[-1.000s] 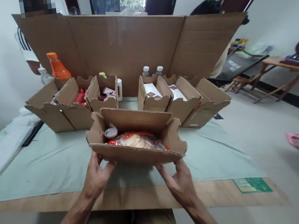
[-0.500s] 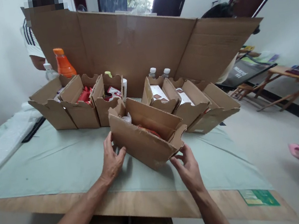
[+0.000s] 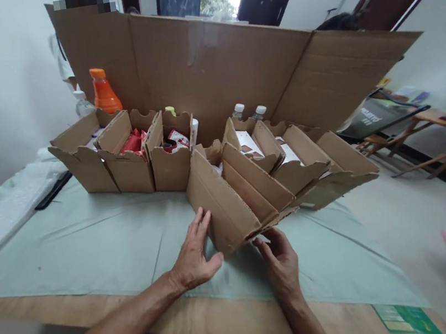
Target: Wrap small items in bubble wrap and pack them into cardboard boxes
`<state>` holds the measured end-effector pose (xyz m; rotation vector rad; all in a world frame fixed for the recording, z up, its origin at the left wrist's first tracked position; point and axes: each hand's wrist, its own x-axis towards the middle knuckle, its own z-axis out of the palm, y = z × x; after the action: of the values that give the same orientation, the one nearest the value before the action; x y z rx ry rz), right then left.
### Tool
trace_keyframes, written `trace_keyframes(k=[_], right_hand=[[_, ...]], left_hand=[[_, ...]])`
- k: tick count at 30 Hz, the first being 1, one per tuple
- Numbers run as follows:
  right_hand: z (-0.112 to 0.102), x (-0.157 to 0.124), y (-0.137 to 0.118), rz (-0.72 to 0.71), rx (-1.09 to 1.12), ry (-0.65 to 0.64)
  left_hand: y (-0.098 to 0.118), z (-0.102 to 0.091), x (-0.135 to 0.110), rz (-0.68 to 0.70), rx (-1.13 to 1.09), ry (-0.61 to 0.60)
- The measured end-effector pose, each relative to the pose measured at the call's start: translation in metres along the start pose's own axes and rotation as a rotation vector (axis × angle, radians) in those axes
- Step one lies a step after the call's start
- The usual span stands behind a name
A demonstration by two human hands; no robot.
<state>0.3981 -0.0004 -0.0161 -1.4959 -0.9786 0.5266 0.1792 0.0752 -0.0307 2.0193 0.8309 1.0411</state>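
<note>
A cardboard box [image 3: 224,206] with an open top stands turned at an angle in front of me, its near end slightly raised. My left hand [image 3: 194,255] lies against its left wall, fingers stretched and thumb apart. Below the near end, my right hand [image 3: 281,261] has its fingers curled at the bottom edge; the fingertips are partly hidden. Little of the box's contents shows, only something pale near the far end. Right behind it is another cardboard box [image 3: 276,163] with a white item inside.
Three cardboard boxes [image 3: 131,172] line the left, one holding red packets [image 3: 134,142]. More boxes [image 3: 338,183] stand at right. An orange bottle [image 3: 106,95] and a tall cardboard panel [image 3: 208,68] are behind. A green cloth [image 3: 112,239] covers the table.
The box has been turned so its near end points more toward me, and its contents are now mostly hidden. My left hand has moved right along with it; the view has shifted slightly.
</note>
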Motion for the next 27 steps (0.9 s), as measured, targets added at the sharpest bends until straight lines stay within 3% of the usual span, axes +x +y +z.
trace_keyframes(k=[2,5,11,17,21,24,27], right_hand=[[0.006,-0.005,-0.002,0.001,-0.048,-0.005],[0.013,-0.009,-0.008,0.012,-0.139,-0.114],[0.01,0.005,-0.026,-0.094,-0.342,-0.218],[-0.001,0.002,-0.026,-0.102,-0.494,-0.188],[0.006,-0.001,-0.021,-0.11,-0.503,-0.179],[0.017,0.015,-0.021,-0.14,-0.533,-0.191],[0.029,0.037,-0.023,-0.178,-0.597,-0.186]], left_hand=[[0.0,-0.002,-0.001,0.019,-0.019,-0.031],[-0.002,-0.007,0.001,0.012,-0.013,0.01],[-0.004,-0.01,0.002,0.009,-0.007,0.06],[-0.003,-0.002,-0.006,0.108,-0.009,0.041],[-0.008,-0.006,-0.002,0.114,-0.034,0.066],[-0.012,-0.01,0.005,0.059,-0.049,0.126],[-0.016,-0.012,0.016,-0.133,-0.086,0.225]])
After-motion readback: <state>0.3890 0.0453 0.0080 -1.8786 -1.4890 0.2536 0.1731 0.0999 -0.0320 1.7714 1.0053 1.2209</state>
